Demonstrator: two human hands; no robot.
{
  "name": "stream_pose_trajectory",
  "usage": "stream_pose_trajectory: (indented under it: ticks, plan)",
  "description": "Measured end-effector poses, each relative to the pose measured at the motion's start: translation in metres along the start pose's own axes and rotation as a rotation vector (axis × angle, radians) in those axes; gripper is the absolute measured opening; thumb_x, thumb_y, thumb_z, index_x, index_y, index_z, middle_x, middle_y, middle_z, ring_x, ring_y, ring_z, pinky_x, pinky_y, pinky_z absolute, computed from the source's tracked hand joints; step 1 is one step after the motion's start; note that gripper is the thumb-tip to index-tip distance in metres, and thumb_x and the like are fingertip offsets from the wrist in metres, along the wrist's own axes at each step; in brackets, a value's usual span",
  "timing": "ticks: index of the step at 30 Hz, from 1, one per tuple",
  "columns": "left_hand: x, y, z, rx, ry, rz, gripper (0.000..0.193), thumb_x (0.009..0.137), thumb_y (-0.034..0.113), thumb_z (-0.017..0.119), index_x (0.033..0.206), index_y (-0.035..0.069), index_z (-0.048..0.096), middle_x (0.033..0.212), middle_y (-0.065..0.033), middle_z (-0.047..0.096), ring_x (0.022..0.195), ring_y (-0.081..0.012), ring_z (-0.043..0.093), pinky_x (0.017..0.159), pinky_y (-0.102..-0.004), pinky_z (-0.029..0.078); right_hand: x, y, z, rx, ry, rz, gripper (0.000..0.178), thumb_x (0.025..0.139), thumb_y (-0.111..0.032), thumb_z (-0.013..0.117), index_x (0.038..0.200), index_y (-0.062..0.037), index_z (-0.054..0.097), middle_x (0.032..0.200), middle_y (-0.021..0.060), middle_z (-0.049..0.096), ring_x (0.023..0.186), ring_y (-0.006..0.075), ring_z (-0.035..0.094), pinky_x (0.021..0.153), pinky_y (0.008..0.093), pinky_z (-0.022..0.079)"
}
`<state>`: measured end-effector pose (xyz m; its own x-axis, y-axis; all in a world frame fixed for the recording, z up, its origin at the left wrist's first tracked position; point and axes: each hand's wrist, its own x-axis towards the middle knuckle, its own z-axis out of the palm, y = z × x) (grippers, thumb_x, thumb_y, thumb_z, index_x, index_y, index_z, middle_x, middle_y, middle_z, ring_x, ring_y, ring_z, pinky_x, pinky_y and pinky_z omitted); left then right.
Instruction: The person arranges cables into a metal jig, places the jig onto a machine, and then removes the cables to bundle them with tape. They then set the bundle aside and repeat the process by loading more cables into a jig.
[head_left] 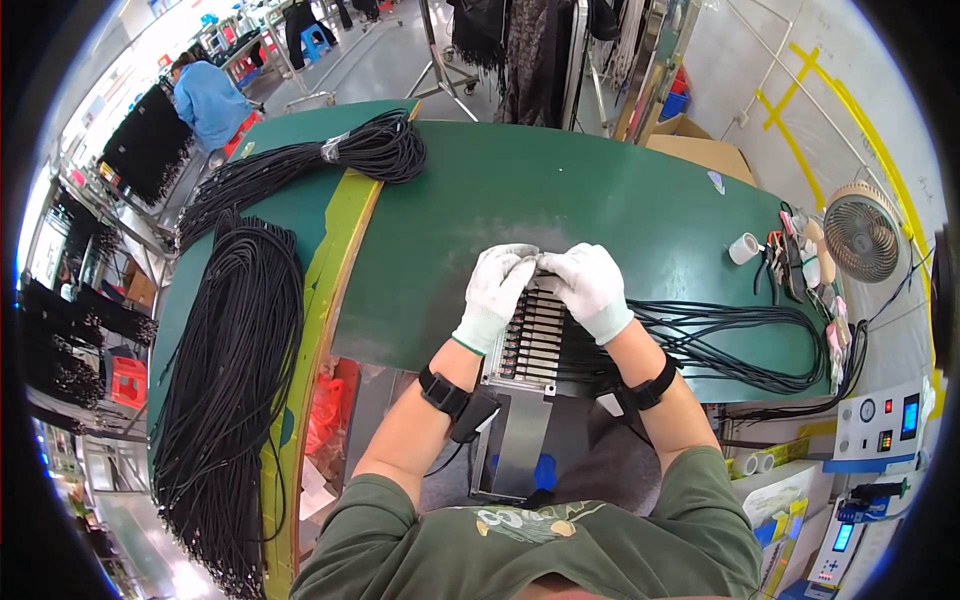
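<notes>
My left hand (497, 292) and my right hand (588, 285), both in white gloves, meet at the far end of a metal slotted fixture (518, 383). The fingertips of each are pinched together, nearly touching. Whatever small piece lies between them is hidden by the gloves. Black cable ends (535, 337) lie side by side in the fixture's slots, with small reddish and silvery parts at their left ends. From the fixture's right side the black cables (740, 312) run under my right forearm and loop back across the green table (450, 215).
Large black cable bundles (235, 350) cover the table's left part, beside a yellow-green strip (318, 300). At the right are a white cup (743, 249), pliers (770, 268), a fan (862, 232) and a control box (880, 425). A person in blue (210, 105) sits far left.
</notes>
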<state>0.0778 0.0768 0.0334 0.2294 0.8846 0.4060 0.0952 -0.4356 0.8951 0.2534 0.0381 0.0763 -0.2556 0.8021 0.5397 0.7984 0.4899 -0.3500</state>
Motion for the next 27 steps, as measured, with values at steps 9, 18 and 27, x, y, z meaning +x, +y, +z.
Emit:
stream_pose_trajectory:
  ticks: [9,18,27]
  plan:
    - [0.012,0.018,-0.007,0.547,-0.01,0.473,0.015,0.084,0.016,0.071,0.085,0.001,0.071,0.113,-0.0122,0.068,0.106,-0.0284,0.061,0.092,-0.0388,0.049,0.002,0.012,-0.015,0.168,-0.233,0.137,0.018,0.083,-0.022,0.07,0.095,-0.0107,0.074,0.087,0.0102,0.071,0.084,0.0328,0.065,0.076,0.0439,0.051]
    - [0.007,0.017,-0.006,0.335,-0.016,0.231,0.017,0.082,0.019,0.072,0.084,0.002,0.07,0.112,-0.0123,0.069,0.108,-0.032,0.06,0.097,-0.0425,0.046,-0.012,0.015,0.002,0.403,-0.189,0.272,0.02,0.081,-0.023,0.071,0.094,-0.007,0.072,0.088,0.0116,0.071,0.085,0.0342,0.066,0.076,0.0435,0.052]
    - [0.007,0.011,-0.006,0.36,-0.112,0.282,0.018,0.085,0.02,0.07,0.086,0.003,0.072,0.114,-0.0125,0.069,0.11,-0.0303,0.06,0.099,-0.0406,0.046,-0.002,0.006,-0.011,0.042,-0.107,0.002,0.019,0.081,-0.022,0.075,0.093,-0.009,0.07,0.08,0.0113,0.066,0.073,0.0335,0.059,0.07,0.0442,0.048]
